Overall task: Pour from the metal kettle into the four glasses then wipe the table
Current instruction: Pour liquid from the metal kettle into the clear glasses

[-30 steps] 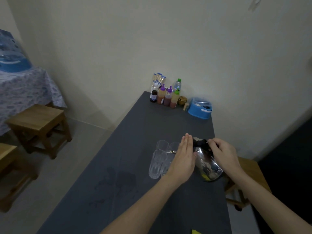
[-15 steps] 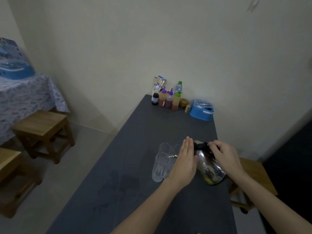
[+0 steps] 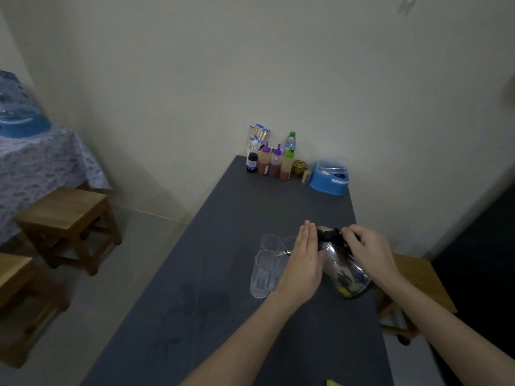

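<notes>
The metal kettle [image 3: 344, 270] is tilted to the left over the dark grey table [image 3: 223, 218], its spout above a cluster of clear glasses [image 3: 263, 271]. My right hand [image 3: 367, 253] is shut on the kettle's black handle. Flat, with fingers together, my left hand [image 3: 305, 260] presses against the kettle's left side. That hand hides part of the glasses. Whether liquid flows, I cannot tell. A yellow cloth corner [image 3: 334, 383] peeks in at the table's near edge.
Sauce bottles [image 3: 274, 164], a water bottle [image 3: 289, 140], a small jar and a blue container [image 3: 328, 178] stand at the table's far end by the wall. Wooden stools [image 3: 68, 218] stand left; another stool [image 3: 418, 285] is right of the table. Faint wet marks [image 3: 200, 302] show on the tabletop.
Both hands and the kettle keep the same hold and tilt; only the head camera has shifted slightly.
</notes>
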Demonstrator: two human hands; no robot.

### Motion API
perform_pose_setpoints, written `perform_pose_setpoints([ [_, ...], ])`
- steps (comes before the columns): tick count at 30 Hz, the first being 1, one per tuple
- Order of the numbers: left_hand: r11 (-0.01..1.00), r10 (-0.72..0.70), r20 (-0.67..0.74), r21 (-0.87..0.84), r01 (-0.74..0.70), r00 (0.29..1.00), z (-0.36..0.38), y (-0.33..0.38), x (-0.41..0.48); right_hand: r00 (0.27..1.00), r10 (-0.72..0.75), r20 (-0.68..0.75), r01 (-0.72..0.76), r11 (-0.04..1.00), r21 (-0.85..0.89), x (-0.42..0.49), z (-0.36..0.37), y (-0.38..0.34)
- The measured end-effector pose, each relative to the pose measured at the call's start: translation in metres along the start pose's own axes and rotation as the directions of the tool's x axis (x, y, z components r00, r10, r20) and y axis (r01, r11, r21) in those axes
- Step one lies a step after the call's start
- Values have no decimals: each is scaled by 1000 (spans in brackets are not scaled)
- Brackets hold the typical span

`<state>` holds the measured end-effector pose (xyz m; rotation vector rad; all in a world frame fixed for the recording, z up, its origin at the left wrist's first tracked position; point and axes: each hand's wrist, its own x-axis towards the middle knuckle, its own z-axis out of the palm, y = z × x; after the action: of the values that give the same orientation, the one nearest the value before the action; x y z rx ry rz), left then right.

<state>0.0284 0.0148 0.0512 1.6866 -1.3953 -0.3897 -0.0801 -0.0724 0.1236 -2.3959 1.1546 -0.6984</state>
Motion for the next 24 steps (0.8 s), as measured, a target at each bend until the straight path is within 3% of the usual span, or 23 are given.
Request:
perform_pose_setpoints([
  [8, 996, 26, 16, 85, -27, 1000, 3, 3, 2, 999, 54, -5, -54, 996, 67, -1, 0, 8],
  [13, 976, 98, 20, 191, -100, 995, 7, 4, 6, 992, 125, -28, -117, 971, 207, -10, 3, 19],
  [20, 906, 200, 98, 359, -222, 975, 20, 8, 20, 927, 372, -34, -296, 787, 541, -19, 14, 53],
  [24, 888, 193, 164, 390, -243, 967, 29, 6, 37, 889, 457, -20, -350, 709, 612, -13, 14, 66],
])
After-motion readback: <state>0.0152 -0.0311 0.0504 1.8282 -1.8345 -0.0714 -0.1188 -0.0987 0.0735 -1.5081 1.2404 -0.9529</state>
